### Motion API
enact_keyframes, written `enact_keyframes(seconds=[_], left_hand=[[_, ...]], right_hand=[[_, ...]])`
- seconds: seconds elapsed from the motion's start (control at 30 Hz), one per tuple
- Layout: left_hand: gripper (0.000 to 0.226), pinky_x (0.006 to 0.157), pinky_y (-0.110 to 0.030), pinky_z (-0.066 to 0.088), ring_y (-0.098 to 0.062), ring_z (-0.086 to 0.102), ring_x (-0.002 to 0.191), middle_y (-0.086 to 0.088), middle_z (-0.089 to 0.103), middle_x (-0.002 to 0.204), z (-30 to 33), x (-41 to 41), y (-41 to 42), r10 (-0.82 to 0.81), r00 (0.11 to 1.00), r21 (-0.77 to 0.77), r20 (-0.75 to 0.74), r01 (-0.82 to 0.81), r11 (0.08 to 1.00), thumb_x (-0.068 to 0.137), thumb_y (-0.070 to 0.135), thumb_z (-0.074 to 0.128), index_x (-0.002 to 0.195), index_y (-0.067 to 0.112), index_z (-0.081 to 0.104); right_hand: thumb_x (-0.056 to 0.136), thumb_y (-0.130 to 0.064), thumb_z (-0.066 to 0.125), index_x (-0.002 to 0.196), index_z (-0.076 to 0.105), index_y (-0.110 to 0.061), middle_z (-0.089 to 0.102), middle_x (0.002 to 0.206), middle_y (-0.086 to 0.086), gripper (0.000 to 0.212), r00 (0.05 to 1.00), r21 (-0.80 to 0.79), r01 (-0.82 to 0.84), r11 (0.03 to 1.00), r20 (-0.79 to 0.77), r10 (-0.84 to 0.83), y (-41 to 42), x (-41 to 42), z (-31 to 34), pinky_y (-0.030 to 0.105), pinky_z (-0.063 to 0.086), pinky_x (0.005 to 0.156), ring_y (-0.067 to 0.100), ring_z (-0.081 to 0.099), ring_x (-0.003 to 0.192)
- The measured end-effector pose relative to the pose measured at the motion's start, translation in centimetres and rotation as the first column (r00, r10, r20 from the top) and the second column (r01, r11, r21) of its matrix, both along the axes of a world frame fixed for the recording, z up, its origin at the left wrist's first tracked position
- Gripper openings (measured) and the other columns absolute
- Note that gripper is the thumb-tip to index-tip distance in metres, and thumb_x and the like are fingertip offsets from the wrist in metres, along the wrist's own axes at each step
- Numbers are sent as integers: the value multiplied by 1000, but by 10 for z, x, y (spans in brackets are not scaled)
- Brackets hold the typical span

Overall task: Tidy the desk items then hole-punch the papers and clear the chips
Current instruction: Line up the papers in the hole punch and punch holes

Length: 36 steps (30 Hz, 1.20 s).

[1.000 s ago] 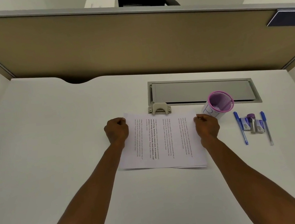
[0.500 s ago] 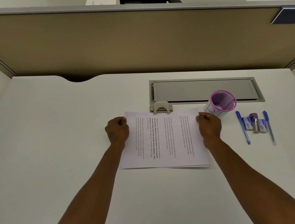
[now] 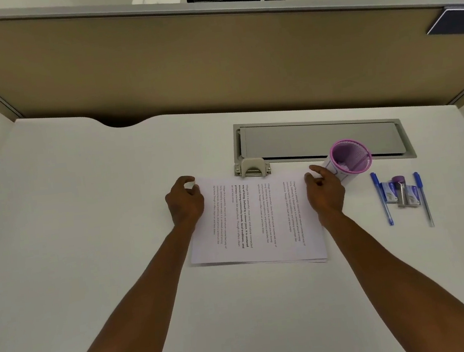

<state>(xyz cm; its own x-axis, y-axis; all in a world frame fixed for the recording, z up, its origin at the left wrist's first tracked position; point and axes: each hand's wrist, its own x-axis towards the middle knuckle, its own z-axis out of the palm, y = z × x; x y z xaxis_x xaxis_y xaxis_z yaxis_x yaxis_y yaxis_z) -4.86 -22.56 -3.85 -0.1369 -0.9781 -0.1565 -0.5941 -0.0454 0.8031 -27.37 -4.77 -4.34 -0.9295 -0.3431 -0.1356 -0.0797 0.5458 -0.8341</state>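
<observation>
Fingers (image 3: 188, 184) of the left hand (image 3: 185, 202) and right hand (image 3: 324, 190) are pinching the far corners of the white printed paper stack (image 3: 255, 219), feeding its top edge into the beige hole punch (image 3: 252, 167) on the desk. Fanned lower sheets are risking misaligned holes, and the right knuckles, sitting just beside the purple mesh pen cup (image 3: 350, 158), could be tipping it.

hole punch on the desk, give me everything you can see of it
The hole punch is small and beige-grey, plastic or painted metal by its look, with an arched top lever and a flat base showing at both sides. It sits upright on the white desk, just in front of the grey cable tray. The far edge of the paper stack meets its mouth; whether the sheets are inserted is unclear. Neither hand touches it.
</observation>
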Motion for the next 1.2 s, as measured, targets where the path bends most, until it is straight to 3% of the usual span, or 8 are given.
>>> enact_keyframes(seconds=[0.07, 0.17, 0.3, 0.43, 0.53, 0.7, 1.0, 1.2], left_hand=[[18, 82, -28, 50, -17, 60, 68, -2, 64, 69, -1, -1, 0, -7, 1000, -10, -2, 7, 1000, 94, 14, 58, 110, 18, 65], [14, 75, -25, 47, -14, 56, 59, -3, 62, 64, -1, -2, 0, -39, 999, -41, 11, 40, 998, 94, 12, 57, 105, 17, 66], [23, 85, -30, 54, -18, 65, 75, -9, 74, 95, -3, -2, -2, -76, 997, -63, 8, 77, 995, 95, 7, 55, 102, 12, 75], [24, 96, -35, 53, -23, 68, 93, -8, 74, 109, -4, -2, -1, -75, 997, -54, 3, 75, 996, 95, 5, 54, 104, 10, 76], [24, 95, -37, 54, -26, 69, 92, -9, 73, 109, -5, -3, -1, -71, 997, -39, 3, 71, 997, 95, 6, 54, 104, 10, 76], [25, 95, -36, 54, -25, 69, 91, -8, 74, 108, -7, -3, -2, -64, 998, -36, 8, 64, 997, 95, 6, 54, 102, 11, 76], [26, 82, -25, 49, -20, 65, 77, -9, 75, 101, -10, -4, -3, -74, 996, -70, 45, 77, 995, 93, 4, 52, 101, 10, 76], [28, 85, -30, 52, -26, 69, 86, -8, 75, 103, -11, -4, -4, -68, 996, -79, 59, 73, 994, 92, 3, 50, 100, 10, 76]], right_hand=[[95, -26, 59, 126, 64, -22, 71, 109, 5, 31, 998, 25, 1, 1000, -67, 1, -4, 1, -1, 42, 52, 96, 21, 65, 99], [95, -18, 60, 121, 68, -22, 70, 120, 4, 28, 987, 62, -40, 997, -154, 49, -10, 2, -3, 35, 49, 97, 21, 65, 106], [93, -12, 60, 104, 76, -21, 73, 110, 0, 21, 975, 119, -76, 990, -201, 99, -12, 3, -6, 21, 42, 88, 19, 66, 100], [89, -22, 65, 100, 76, -19, 74, 106, 0, 16, 976, 151, -106, 983, -171, 131, -15, 2, -7, 25, 45, 85, 20, 67, 98], [87, -27, 69, 102, 76, -19, 74, 107, 2, 18, 973, 180, -121, 976, -171, 152, -16, -1, -6, 31, 48, 90, 21, 67, 100], [87, -19, 68, 101, 77, -22, 75, 106, -3, 17, 976, 189, -110, 976, -164, 142, -17, -3, -9, 26, 46, 88, 18, 68, 98], [87, -17, 69, 101, 77, -17, 75, 105, 1, 16, 974, 158, -111, 981, -178, 139, -22, -4, -8, 29, 50, 91, 18, 70, 96], [87, -16, 68, 102, 77, -17, 75, 105, 1, 17, 967, 163, -124, 979, -200, 156, -23, -7, -8, 25, 46, 89, 18, 70, 96]])
